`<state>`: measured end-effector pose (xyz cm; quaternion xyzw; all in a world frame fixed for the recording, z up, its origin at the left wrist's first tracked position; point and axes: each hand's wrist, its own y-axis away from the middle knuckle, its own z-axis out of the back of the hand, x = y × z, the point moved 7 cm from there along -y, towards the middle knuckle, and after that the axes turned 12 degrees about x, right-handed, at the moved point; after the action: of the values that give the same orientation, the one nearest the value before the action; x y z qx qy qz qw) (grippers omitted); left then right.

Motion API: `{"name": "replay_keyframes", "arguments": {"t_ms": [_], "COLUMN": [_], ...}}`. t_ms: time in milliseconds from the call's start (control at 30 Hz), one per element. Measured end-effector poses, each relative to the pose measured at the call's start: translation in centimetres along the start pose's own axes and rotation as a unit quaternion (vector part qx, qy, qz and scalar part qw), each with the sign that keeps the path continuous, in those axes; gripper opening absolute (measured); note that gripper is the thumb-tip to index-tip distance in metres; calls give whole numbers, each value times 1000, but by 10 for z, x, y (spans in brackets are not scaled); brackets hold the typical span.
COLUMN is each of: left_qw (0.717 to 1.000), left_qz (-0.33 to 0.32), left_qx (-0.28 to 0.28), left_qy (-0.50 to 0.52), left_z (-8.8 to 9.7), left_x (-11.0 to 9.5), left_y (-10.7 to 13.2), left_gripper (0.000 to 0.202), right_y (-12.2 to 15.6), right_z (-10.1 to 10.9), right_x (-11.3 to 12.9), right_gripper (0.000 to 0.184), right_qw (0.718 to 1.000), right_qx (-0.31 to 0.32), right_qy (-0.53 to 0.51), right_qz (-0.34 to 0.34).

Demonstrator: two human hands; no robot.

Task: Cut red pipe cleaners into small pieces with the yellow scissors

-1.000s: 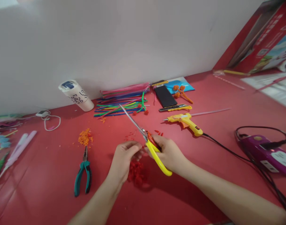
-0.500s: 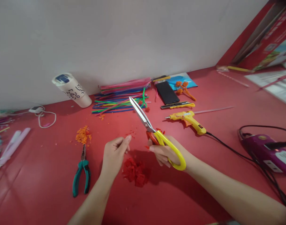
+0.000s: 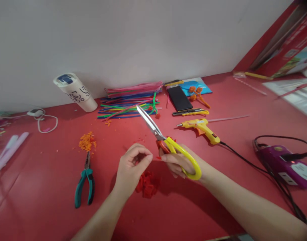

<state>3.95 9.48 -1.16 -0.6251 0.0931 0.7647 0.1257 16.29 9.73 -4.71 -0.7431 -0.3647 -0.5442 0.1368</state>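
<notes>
My right hand [image 3: 177,164] holds a pair of scissors [image 3: 153,127] with yellow and red handles, its blades closed and pointing up to the left. A small red bit [image 3: 159,157] shows at the tips of its thumb and finger. Close by on the left, my left hand [image 3: 132,167] is closed in a pinch, thumb against fingertip; whatever lies between them cannot be made out. Below and between the hands is a pile of red cut pieces [image 3: 147,185], partly covered by my left hand. Tiny red scraps [image 3: 142,138] lie beyond the fingers.
Left are green-handled pliers [image 3: 85,184], orange clippings [image 3: 86,141] and a white tumbler [image 3: 76,93]. Pipe cleaners [image 3: 130,100] lie along the wall. Toward the right are a phone [image 3: 180,98], a utility knife [image 3: 191,112], a yellow glue gun [image 3: 202,129] and a purple power strip [image 3: 285,164].
My left hand has moved right, toward the right hand's fingertips, and its thumb and finger now meet in a pinch. The right hand still holds the scissors in nearly the same place.
</notes>
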Motion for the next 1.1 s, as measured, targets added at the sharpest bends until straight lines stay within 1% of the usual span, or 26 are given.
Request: {"name": "replay_keyframes", "arguments": {"t_ms": [67,133,233,333,367,433,500,533,567,633,733,833,900,933,1033,1100], "left_qw": [999,999,999,998,998,999,1000,999,998,995,991,989,988,988,985,976], "left_qz": [6,11,20,14,10,12,17,19,18,20,34,46,51,50,29,11], "left_qx": [-15,-9,25,47,45,26,-13,-34,-53,-70,-74,-71,-59,-44,44,103], "left_qy": [-29,-43,-19,32,43,41,18,0,-20,-65,-110,-124,-132,-138,-163,-190], "left_z": [5,5,-4,-16,-18,-16,-6,1,8,19,30,34,35,34,29,23], "left_x": [1,2,5,6,5,6,8,9,10,14,23,31,31,29,16,7], "left_y": [-1,-2,-1,2,3,4,3,3,2,-1,-6,-10,-11,-12,-13,-12], "left_gripper": [11,14,12,15,16,15,15,15,14,13,18,20,20,19,16,12], "right_y": [3,4,4,1,0,0,4,8,14,22,23,21,19,19,18,16], "right_z": [6,8,2,-8,-9,-7,9,20,34,54,73,81,81,79,69,57], "right_x": [7,12,10,2,0,1,9,15,22,33,37,37,37,36,35,32], "right_gripper": [13,21,32,40,40,32,20,16,13,13,21,24,24,23,10,12], "right_qw": [1000,999,991,989,990,996,998,988,964,893,867,857,857,861,884,913], "right_qx": [-5,15,53,66,62,32,-40,-87,-149,-211,-232,-247,-251,-248,-223,-192], "right_qy": [-11,-51,-118,-125,-115,-71,38,119,211,378,420,435,435,429,397,348], "right_qz": [4,1,-27,-48,-48,-39,-38,-44,-59,-120,-133,-125,-117,-114,-106,-93]}}
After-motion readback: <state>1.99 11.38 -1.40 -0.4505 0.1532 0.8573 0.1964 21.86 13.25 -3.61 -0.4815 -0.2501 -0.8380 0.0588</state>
